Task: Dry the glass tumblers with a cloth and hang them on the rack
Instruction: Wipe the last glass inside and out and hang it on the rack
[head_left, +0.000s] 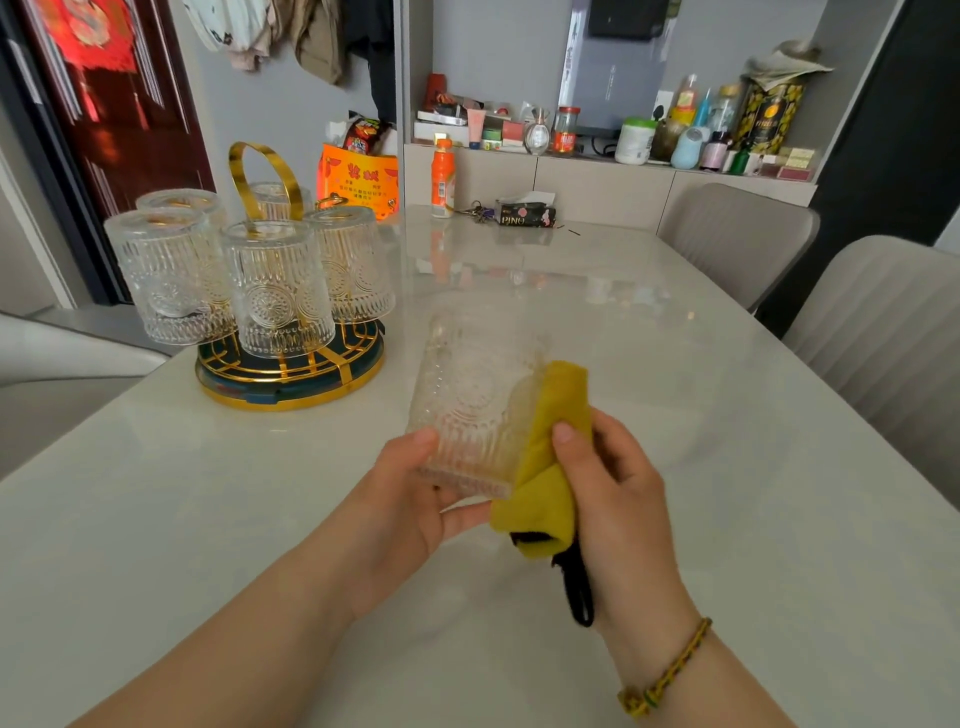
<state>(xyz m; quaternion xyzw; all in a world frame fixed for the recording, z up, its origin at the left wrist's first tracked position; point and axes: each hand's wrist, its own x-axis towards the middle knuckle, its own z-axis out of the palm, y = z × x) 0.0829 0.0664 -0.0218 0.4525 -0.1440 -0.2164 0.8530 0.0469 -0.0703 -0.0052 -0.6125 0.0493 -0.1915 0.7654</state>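
A clear embossed glass tumbler is held above the table, tilted with its mouth pointing away from me. My left hand grips its base from the left and below. My right hand pinches a folded yellow cloth with a black loop against the tumbler's right side. At the left stands a gold wire rack with a round handle. Several matching tumblers hang upside down on it.
The white glossy table carries an orange bottle, keys and a dark packet at its far edge, plus an orange bag. Two grey chairs stand at the right. A cluttered shelf runs along the back wall.
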